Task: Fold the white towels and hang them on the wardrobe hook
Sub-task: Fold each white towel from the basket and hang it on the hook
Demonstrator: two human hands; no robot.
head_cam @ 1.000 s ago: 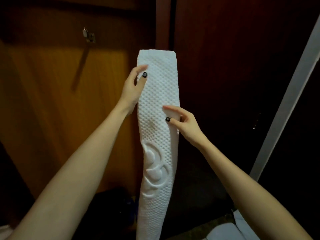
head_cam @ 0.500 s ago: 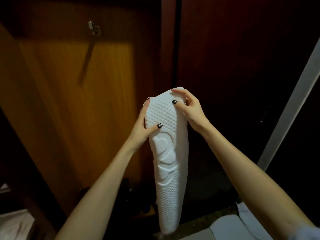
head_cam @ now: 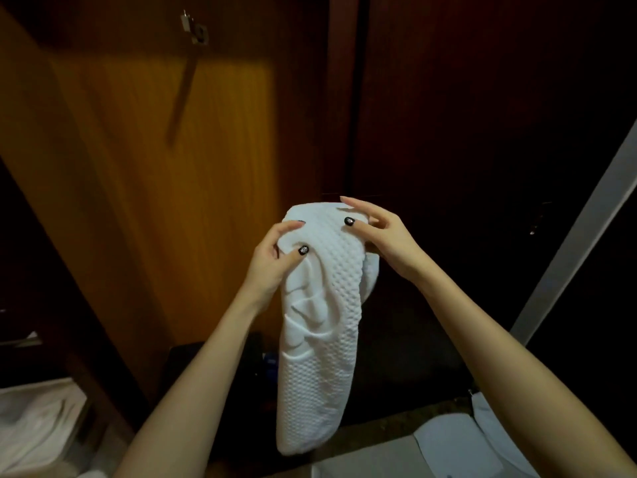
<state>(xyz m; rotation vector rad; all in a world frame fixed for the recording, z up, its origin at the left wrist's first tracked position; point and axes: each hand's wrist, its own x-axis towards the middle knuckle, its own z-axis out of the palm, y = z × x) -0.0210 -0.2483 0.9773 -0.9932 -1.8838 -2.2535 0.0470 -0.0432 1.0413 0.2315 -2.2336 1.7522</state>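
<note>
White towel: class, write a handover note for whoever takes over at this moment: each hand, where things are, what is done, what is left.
Left hand grips the white waffle-textured towel near its top left; right hand pinches its top right.
Towel is a narrow strip, doubled over at the top, hanging in mid-air.
Small metal hook, upper left on the orange-brown wooden panel, is bare.
Left: finish the fold, hang it on the hook.

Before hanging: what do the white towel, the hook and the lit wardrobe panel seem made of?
The white towel looks like soft woven cloth, likely cotton: waffle bumps, an embossed motif, limp drape. The hook seems metal, with a pale glint, though blurred. The wardrobe panel looks like wood or veneer, smooth satin, with vertical grain streaks.
</note>
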